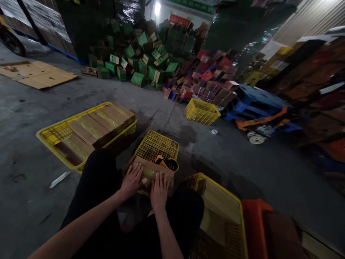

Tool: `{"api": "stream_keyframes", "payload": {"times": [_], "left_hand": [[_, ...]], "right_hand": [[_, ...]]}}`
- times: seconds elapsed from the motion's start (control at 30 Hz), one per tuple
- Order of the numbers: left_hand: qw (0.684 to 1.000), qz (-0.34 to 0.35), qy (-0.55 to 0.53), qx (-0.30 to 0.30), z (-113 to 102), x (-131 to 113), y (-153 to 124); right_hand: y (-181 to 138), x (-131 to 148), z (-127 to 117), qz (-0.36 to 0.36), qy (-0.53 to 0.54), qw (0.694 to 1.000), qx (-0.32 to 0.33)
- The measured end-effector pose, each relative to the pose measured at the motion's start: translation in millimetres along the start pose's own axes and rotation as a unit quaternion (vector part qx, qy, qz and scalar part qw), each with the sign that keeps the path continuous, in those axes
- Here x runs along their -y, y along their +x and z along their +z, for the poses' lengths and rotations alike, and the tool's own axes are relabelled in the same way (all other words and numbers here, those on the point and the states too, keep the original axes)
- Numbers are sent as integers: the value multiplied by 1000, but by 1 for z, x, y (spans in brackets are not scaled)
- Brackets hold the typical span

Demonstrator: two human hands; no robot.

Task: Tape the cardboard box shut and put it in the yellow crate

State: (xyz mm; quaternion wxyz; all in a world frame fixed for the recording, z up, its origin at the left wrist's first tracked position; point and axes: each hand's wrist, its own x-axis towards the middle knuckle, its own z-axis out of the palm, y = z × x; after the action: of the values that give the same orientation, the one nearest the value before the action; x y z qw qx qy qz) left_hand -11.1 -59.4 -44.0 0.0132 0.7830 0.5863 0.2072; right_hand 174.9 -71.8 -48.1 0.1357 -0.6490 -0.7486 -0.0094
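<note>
I sit with dark-trousered knees apart over an upturned yellow crate (156, 145). A brown cardboard piece (151, 169) lies on its near edge. My left hand (131, 180) rests flat on the cardboard's left part, fingers spread. My right hand (159, 190) presses flat on its right part, fingers stretched forward. Just beyond my right hand an orange-and-black tape dispenser (167, 163) lies on the crate. Neither hand grips anything.
A big yellow crate (54, 135) of flat brown cardboard stands at the left. Another yellow crate (229, 216) and an orange one (254, 223) are at my right. A small yellow crate (202, 110), a blue pallet truck (256, 108) and heaps of green and red boxes lie beyond.
</note>
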Motion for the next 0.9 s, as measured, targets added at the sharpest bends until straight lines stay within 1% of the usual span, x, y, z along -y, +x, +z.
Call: {"api": "stream_keyframes", "payload": {"times": [0.1,0.23,0.33,0.43,0.5,0.6,0.7,0.8,0.9], "left_hand": [[1000,17,-7,5,6,-9,7],[999,33,-34,2,17,-27,9],[998,29,-51,-2,19,-39,9],[998,29,-51,7,14,-43,10],[998,39,-46,20,10,-39,12],[997,57,-38,43,2,-27,12],[997,62,-25,49,-3,-11,11],[999,24,-4,29,-5,7,6],[1000,-17,12,12,-1,22,1]], "right_hand": [[1,7,2,-7,-10,999,38],[1,7,6,-8,-14,997,79],[2,4,9,-1,-16,996,86],[3,5,10,6,-12,997,78],[4,7,8,8,-4,998,67],[5,7,3,19,4,999,44],[5,1,-6,59,-2,998,19],[3,-9,-14,101,-7,995,3],[-1,-18,-17,121,-2,993,-3]]}}
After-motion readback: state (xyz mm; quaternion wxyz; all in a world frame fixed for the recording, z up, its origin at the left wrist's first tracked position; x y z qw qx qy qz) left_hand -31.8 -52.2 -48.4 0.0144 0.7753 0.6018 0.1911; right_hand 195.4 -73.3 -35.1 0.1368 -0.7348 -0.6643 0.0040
